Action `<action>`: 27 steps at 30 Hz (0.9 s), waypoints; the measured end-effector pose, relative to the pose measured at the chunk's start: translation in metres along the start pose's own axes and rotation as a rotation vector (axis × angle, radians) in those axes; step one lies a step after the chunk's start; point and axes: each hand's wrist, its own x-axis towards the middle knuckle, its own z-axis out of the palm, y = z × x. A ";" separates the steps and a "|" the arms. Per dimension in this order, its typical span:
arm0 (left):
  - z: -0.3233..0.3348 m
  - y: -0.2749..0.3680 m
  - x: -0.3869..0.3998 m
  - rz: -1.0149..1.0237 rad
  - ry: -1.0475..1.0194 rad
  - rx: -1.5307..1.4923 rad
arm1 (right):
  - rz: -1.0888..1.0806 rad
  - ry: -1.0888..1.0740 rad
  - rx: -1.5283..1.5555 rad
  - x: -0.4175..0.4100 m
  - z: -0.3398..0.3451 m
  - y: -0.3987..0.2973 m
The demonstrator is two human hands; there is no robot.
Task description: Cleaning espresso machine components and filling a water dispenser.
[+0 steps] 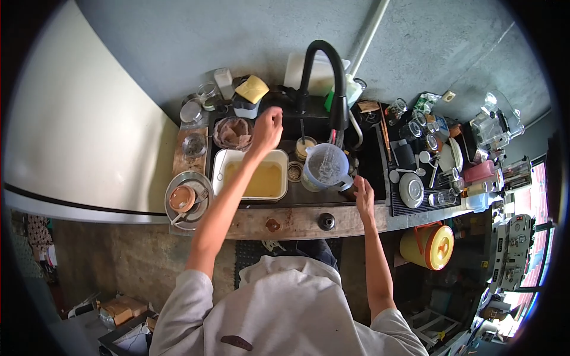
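Observation:
Water runs from the black faucet (339,109) into a translucent plastic pitcher (326,167) standing in the dark sink. My right hand (365,196) is beside the pitcher's handle, fingers extended; whether it touches the handle is unclear. My left hand (268,127) hangs over the back left of the sink with fingers curled, and I see nothing in it. Beneath my left forearm lies a white rectangular basin (286,178) of yellowish liquid. A brown cloth-lined bowl (232,133) sits just left of that hand. Between basin and pitcher stands a glass (305,148) with a utensil in it.
A yellow sponge (252,89) rests on a container behind the sink. At left, a metal bowl (189,175) holds a small clay-coloured bowl and a fork. Glasses, spoons and a white saucer (411,190) crowd the drying mat at right. A black stopper-like object (326,221) sits on the wooden front edge.

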 end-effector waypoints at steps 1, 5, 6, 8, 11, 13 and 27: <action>0.010 -0.025 0.027 0.021 0.031 0.046 | 0.032 -0.111 0.002 0.015 0.003 0.008; 0.040 -0.078 0.105 -0.183 0.000 0.164 | 0.078 -0.240 -0.103 0.054 0.017 0.025; 0.047 -0.082 0.117 -0.185 0.007 0.168 | 0.091 -0.241 -0.163 0.063 0.013 0.030; 0.063 -0.089 0.131 -0.274 -0.038 0.181 | 0.082 -0.308 -0.128 0.077 0.006 0.052; 0.038 -0.102 0.128 -0.289 0.033 0.265 | 0.069 -0.578 0.089 0.069 0.019 0.007; 0.076 -0.033 0.121 -0.336 -0.124 0.163 | 0.201 -0.460 0.107 0.072 0.003 0.064; 0.011 0.073 -0.018 -0.419 0.063 -0.069 | -0.007 -0.426 -0.549 0.106 0.012 0.095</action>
